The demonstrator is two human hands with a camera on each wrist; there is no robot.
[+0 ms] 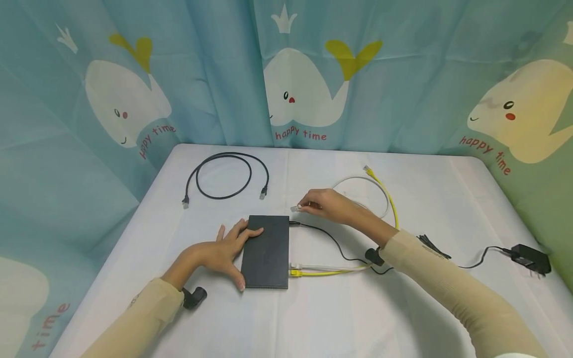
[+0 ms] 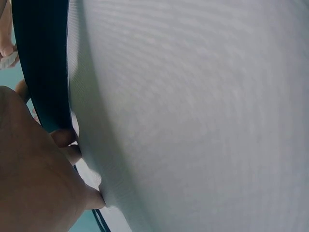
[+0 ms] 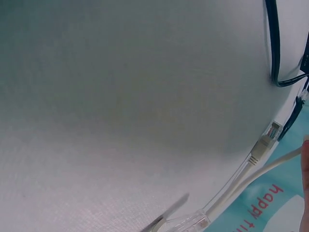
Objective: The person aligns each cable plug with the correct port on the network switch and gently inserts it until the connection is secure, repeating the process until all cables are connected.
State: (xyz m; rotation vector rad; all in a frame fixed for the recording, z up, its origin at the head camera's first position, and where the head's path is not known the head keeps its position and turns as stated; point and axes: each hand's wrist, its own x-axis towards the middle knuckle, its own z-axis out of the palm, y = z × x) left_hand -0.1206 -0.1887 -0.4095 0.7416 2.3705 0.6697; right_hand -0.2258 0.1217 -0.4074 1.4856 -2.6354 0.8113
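Note:
A dark flat box (image 1: 266, 253), with cables in its right side, lies on the white table. My left hand (image 1: 224, 251) rests against its left side, fingers spread. Its index finger lies on the top, and the thumb touches the near left corner. In the left wrist view, that hand (image 2: 41, 169) is beside the box (image 2: 43, 58). My right hand (image 1: 329, 205) pinches a white Ethernet cable near its plug (image 1: 295, 209), above the box's far right corner. In the right wrist view, a white plug (image 3: 263, 145) shows, with part of a finger (image 3: 305, 183) at the edge.
A coiled black Ethernet cable (image 1: 224, 198) lies far left. A yellow cable (image 1: 320, 273) is plugged into the box beside a white one; a yellow cable's loose plug (image 1: 367, 170) lies far right. A black power cord (image 1: 333, 239) and adapter (image 1: 530, 259) are rightward. A whale-print curtain (image 1: 224, 74) stands behind.

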